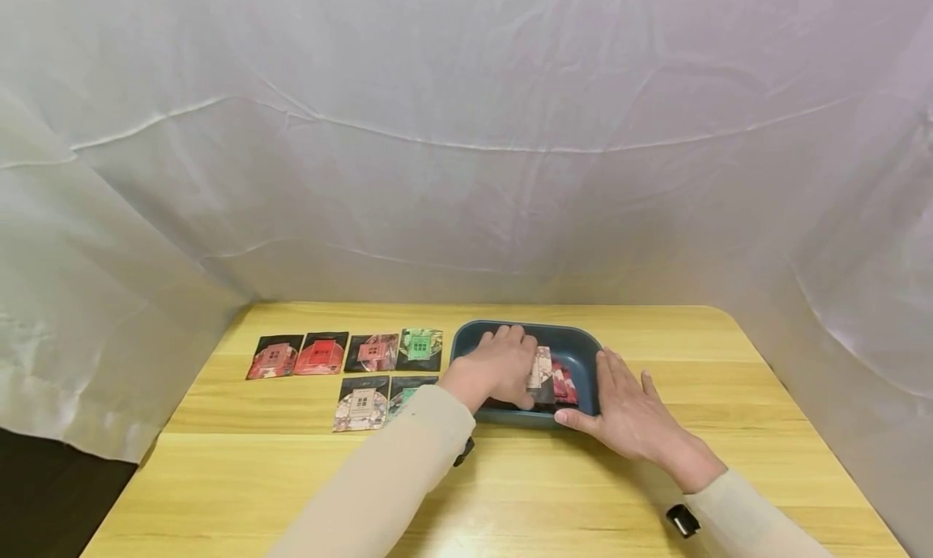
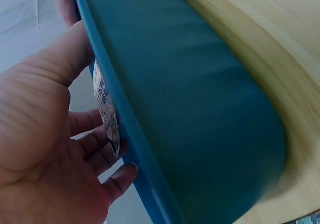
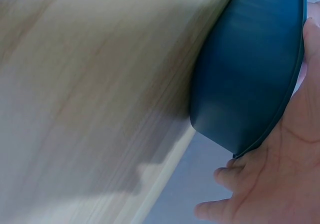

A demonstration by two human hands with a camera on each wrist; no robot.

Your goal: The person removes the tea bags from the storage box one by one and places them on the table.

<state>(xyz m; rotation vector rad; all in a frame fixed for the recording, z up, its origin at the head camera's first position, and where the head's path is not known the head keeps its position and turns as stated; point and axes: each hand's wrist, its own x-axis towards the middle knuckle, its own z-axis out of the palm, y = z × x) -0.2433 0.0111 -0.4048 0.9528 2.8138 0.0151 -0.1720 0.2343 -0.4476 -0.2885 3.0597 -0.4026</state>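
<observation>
A dark blue oblong basin (image 1: 583, 372) stands on the table and holds several flat packets. My left hand (image 1: 497, 368) reaches into it, palm down, the fingers bent. Close to its thumb and fingers is a black packet with a pale floral label (image 1: 541, 377); in the left wrist view, this packet (image 2: 106, 106) tilts up past the rim, its edge at my fingers. Pink-red packets (image 1: 563, 382) lie right of it; others are hidden under the hand. My right hand (image 1: 630, 408) rests against the basin's right end, fingers straight and spread, thumb at the near rim.
Left of the basin, packets lie in two rows: dark red (image 1: 274, 357), bright red (image 1: 321, 353), black and pink (image 1: 371, 353) and green (image 1: 420, 349) behind, a pale floral one (image 1: 362, 403) and a partly hidden green one (image 1: 408, 386) in front. Pale curtain (image 1: 466, 202) surrounds the table.
</observation>
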